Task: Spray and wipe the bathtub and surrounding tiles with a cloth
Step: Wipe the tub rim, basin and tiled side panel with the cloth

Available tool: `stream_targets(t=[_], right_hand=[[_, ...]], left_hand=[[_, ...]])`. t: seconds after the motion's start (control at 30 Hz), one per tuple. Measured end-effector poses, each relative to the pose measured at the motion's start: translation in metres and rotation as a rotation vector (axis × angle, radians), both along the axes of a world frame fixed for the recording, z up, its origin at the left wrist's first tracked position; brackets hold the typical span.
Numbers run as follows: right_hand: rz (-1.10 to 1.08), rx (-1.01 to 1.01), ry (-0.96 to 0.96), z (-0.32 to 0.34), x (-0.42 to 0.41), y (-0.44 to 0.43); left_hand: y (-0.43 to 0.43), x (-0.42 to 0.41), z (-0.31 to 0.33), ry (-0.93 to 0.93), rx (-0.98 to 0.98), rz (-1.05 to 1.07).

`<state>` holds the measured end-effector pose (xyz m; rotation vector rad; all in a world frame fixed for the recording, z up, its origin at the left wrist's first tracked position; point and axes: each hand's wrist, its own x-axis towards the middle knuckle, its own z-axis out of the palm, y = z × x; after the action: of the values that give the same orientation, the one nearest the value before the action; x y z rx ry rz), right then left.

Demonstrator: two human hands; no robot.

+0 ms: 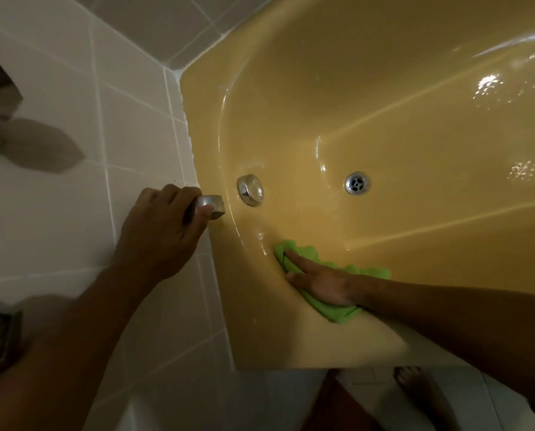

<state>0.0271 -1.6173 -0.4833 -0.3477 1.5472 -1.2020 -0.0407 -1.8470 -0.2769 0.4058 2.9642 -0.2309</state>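
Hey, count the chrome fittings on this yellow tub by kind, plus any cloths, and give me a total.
Chrome spout: 1, gripped by the left hand
Round chrome overflow cover: 1
Chrome drain: 1
Green cloth: 1, pressed to the tub wall by the right hand
Total: 4

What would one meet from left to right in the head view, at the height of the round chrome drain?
White wall tiles → left hand → silver metal tap spout → round chrome overflow cap → round chrome drain.
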Motion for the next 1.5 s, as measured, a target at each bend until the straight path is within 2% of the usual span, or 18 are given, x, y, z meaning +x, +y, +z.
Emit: stream_targets(t=[0.1,0.2,0.33,0.47,0.6,0.87,1.03,1.17,1.3,1.4,1.5], right_hand=[[-0.014,-0.067,-0.006,0.005,0.0,-0.008],[-0.017,-0.086,0.067,0.019,-0.001,-0.02],[-0.148,-0.089,0.198,0.022,-0.007,-0.051],[-0.329,-0.139,0.311,0.019,-0.021,-0.087],[-0.399,-0.14,0.368,0.015,-0.03,-0.098],[-0.356,-0.086,0.295,-0.003,-0.018,-0.087],[-0.496,-0.061,0.355,0.004,-0.012,-0.083],[-0.55,0.002,0.406,0.003,-0.003,-0.083],[-0.688,-0.047,0.383,0.015,-0.009,-0.081],[-0.828,-0.089,0.359,0.028,-0.034,-0.093],[-0.721,-0.025,0.406,0.027,-0.073,-0.132]], left_hand=[[0.001,0.0,-0.004,0.051,-0.016,0.028],[0.009,-0.002,-0.007,0.184,0.012,0.114],[0.018,-0.01,-0.01,0.276,0.05,0.283],[0.025,-0.015,-0.014,0.283,0.102,0.526],[0.031,-0.018,-0.01,0.253,0.071,0.586],[0.03,-0.022,-0.008,0.15,-0.119,0.528],[0.022,-0.027,-0.005,-0.004,-0.29,0.446],[0.018,-0.029,-0.004,-0.018,-0.305,0.428],[0.014,-0.03,0.0,-0.129,-0.387,0.266],[0.016,-0.034,0.001,-0.135,-0.347,0.325],[0.015,-0.035,-0.003,-0.127,-0.308,0.376]])
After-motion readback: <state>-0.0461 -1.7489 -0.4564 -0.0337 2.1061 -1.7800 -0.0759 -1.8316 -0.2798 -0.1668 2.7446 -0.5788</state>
